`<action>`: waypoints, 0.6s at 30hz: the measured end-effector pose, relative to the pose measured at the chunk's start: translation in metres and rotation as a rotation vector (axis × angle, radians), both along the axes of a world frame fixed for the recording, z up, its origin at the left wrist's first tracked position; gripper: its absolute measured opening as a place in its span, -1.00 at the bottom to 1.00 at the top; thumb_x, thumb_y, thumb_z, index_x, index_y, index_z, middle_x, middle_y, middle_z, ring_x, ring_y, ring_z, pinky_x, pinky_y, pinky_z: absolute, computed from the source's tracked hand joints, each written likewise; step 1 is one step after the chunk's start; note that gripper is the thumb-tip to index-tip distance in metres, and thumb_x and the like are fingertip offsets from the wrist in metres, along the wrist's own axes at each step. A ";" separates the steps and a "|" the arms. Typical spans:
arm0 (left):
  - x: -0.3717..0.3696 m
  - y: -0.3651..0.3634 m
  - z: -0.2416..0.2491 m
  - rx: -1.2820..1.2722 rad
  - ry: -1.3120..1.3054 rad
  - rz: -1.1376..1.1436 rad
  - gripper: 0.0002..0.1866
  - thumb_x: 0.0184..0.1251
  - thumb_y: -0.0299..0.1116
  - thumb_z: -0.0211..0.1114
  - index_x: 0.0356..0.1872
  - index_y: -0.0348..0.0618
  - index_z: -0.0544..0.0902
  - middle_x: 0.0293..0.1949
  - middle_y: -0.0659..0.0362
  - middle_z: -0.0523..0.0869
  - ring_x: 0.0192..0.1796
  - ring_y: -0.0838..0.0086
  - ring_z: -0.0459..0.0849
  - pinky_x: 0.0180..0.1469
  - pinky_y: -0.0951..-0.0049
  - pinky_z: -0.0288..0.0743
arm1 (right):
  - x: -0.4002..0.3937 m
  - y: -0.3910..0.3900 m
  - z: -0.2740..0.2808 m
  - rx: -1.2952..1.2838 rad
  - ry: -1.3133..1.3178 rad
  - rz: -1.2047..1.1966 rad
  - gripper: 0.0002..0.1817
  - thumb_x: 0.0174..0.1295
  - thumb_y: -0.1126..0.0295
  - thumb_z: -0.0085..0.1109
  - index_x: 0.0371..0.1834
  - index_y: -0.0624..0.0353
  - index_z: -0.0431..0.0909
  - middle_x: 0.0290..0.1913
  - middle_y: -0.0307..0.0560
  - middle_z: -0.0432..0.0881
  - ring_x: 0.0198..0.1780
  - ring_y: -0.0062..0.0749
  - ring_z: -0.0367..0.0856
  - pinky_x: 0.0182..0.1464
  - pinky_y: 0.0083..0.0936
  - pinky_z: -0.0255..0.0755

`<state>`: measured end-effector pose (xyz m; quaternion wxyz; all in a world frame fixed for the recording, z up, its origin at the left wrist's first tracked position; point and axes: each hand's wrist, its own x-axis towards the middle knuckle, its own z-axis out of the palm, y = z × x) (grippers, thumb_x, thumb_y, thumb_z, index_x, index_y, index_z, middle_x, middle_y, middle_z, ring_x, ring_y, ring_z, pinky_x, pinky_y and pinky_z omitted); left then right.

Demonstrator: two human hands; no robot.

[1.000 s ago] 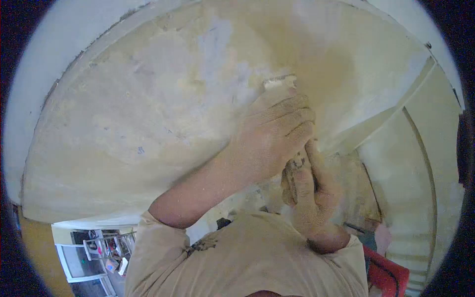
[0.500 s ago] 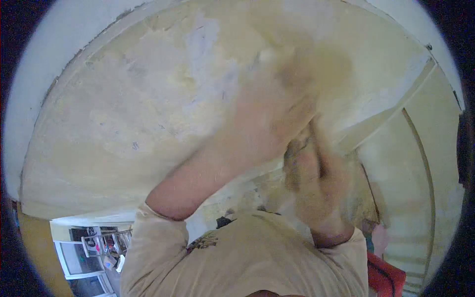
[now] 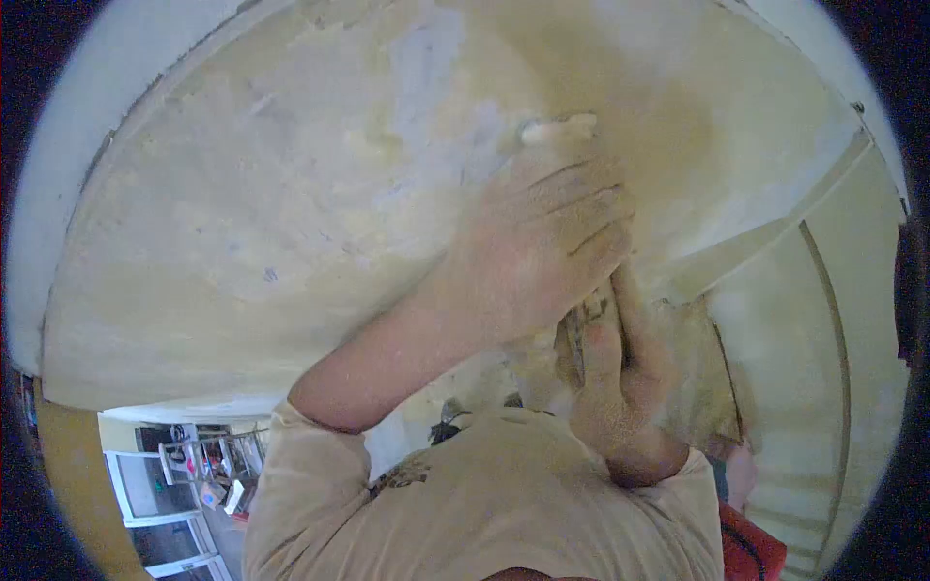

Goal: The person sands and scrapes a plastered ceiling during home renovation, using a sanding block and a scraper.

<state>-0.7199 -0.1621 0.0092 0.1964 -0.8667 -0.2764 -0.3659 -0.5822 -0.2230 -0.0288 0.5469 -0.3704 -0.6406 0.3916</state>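
Observation:
My left hand [image 3: 547, 228] lies against the patchy cream and white plastered surface [image 3: 320, 213], its fingers bent and pressed together. A small pale piece [image 3: 562, 127] shows past its far edge; I cannot tell what it belongs to. My right hand [image 3: 620, 363] is just below, its fingers reaching up under the left palm. Along its thumb side sits a flat, dirty piece with dark marks [image 3: 591, 308], gripped in the fingers and partly hidden by the left hand.
A stained brown panel [image 3: 705, 373] stands behind my right forearm. Ribbed pale boards [image 3: 794, 387] and a red thing [image 3: 751, 547] are at the right. Lower left, a white-framed window or door [image 3: 155, 494] and a cluttered rack [image 3: 218, 460] show.
Both hands were smeared by motion and now show sharply. They remain close together at the plastered surface; the view has shifted slightly.

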 end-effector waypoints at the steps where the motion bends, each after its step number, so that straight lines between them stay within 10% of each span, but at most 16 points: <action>1: 0.001 -0.003 -0.006 -0.015 -0.029 0.020 -0.73 -0.19 -0.35 0.18 -0.38 -0.21 0.60 -0.19 0.09 0.62 -0.01 0.25 0.55 -0.03 0.17 0.43 | 0.000 0.002 0.001 -0.035 0.108 0.038 -0.50 0.34 0.34 -0.12 0.27 0.43 0.21 -0.55 -0.33 0.42 -0.60 -0.73 0.25 -0.58 -0.71 0.14; 4: -0.013 0.002 -0.021 0.024 -0.087 0.009 -0.74 -0.16 -0.35 0.17 -0.37 -0.21 0.60 -0.19 0.09 0.62 -0.05 0.25 0.56 -0.05 0.12 0.42 | -0.002 -0.004 -0.013 0.237 -0.424 -0.095 -0.46 0.35 0.32 -0.13 0.31 0.43 0.11 -0.57 -0.34 0.37 -0.62 -0.73 0.22 -0.60 -0.72 0.11; 8: -0.006 0.009 0.017 0.109 -0.061 0.019 -0.76 -0.12 -0.34 0.16 -0.38 -0.21 0.59 -0.19 0.09 0.62 -0.05 0.26 0.55 -0.01 0.06 0.40 | -0.004 0.010 -0.008 0.078 0.079 0.067 -0.43 0.35 0.29 -0.12 0.32 0.44 0.07 -0.56 -0.33 0.38 -0.62 -0.73 0.22 -0.60 -0.72 0.11; 18: 0.012 0.013 0.039 0.063 -0.033 -0.078 -0.82 -0.12 -0.36 0.16 -0.45 -0.20 0.57 -0.35 0.12 0.58 -0.09 0.30 0.56 0.06 0.18 0.37 | 0.006 0.011 0.028 -0.012 0.005 -0.052 -0.44 0.37 0.24 -0.15 0.30 0.44 0.13 -0.47 -0.33 0.45 -0.55 -0.77 0.27 -0.54 -0.76 0.14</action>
